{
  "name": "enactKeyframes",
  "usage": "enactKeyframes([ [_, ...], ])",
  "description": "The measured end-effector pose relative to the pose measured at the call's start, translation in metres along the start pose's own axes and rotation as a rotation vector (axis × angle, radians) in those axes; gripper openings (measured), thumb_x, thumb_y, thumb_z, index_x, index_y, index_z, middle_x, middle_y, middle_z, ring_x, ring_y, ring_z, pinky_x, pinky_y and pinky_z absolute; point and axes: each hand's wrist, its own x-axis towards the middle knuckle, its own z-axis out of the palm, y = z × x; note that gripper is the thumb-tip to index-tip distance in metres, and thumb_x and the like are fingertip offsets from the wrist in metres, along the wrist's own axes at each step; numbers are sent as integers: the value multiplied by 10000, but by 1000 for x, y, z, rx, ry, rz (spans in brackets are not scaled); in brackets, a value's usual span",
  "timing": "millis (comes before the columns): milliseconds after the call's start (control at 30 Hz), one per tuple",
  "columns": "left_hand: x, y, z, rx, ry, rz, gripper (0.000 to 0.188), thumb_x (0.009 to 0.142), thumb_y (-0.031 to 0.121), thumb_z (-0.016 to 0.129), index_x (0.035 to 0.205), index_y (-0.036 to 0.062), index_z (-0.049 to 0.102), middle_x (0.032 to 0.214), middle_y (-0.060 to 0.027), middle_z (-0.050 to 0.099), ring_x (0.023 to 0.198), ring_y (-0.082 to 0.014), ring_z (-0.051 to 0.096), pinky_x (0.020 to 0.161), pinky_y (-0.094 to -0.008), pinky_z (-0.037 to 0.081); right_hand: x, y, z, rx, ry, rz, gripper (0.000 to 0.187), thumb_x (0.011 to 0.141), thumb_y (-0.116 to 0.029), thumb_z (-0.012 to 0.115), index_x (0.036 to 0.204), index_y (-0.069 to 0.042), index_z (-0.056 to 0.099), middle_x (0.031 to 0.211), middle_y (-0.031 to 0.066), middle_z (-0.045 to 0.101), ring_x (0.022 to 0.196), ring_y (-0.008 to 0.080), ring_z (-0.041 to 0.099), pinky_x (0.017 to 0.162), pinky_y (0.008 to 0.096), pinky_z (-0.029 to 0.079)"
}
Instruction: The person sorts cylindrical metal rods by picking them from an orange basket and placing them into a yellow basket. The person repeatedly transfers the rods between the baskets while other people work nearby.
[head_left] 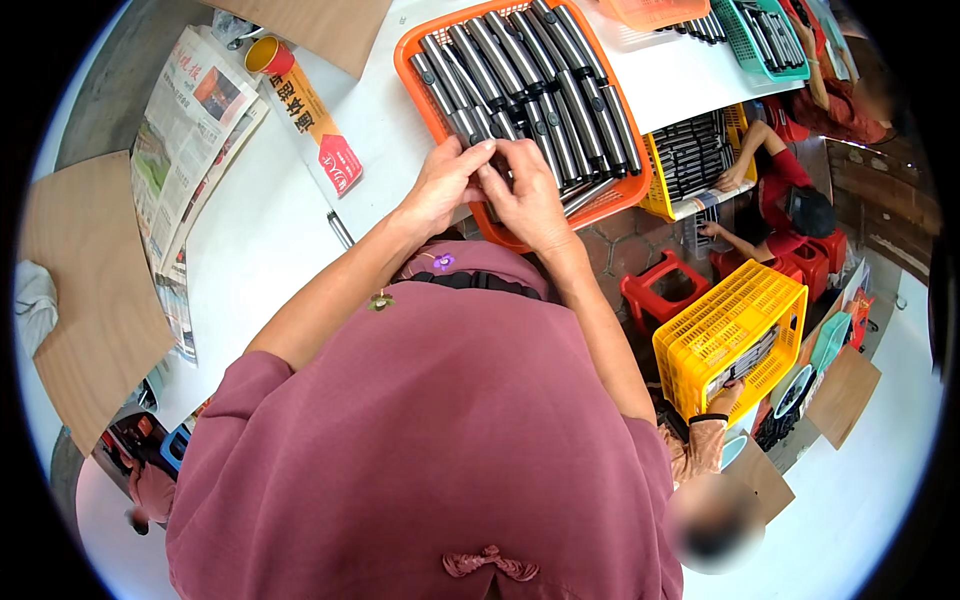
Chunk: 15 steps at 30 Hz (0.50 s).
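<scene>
An orange plastic basket [408, 75] on the white table is packed with several rows of silver tubes [508, 60] that have black ends. Over its near left corner, my left hand [440, 188] and my right hand [525, 198] meet, thumbs and fingers pressed together. Something small and dark shows between them, but my fingers cover most of it. Tubes lie just beyond my fingertips. A single thin silver-and-black piece [340, 230] rests on the table to the left of my left forearm.
Newspapers [190, 120], a red-and-yellow cup [268, 57] and wooden boards [90, 290] lie left. To the right are a yellow crate of tubes [650, 180], a red stool [665, 290] and stacked yellow crates [730, 310]. Co-workers' hands [735, 175] reach into crates there.
</scene>
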Motion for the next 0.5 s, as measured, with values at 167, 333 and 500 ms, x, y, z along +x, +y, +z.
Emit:
enactKeyframes([
  [167,-8,5,-16,63,79,-28,273,948,280,569,1091,50,529,975,-36,595,846,-140,632,698,-343,572,-8,34,-7,-229,46,148,319,864,-211,640,1077,19,584,981,212,578,909,394,601,784,462,497],
  [333,-14,0,-25,72,118,-43,280,947,295,568,1078,51,527,924,-25,602,788,-126,634,666,-317,561,-2,33,-3,-451,-176,217,498,816,-289,679,1114,84,538,1011,265,581,948,414,582,843,456,477],
  [500,-14,-9,-31,71,102,-68,326,950,315,574,1120,41,533,956,-42,623,833,-135,630,704,-307,548,12,38,3,-495,-230,234,409,723,-177,659,981,106,515,958,315,578,930,434,581,843,467,475],
])
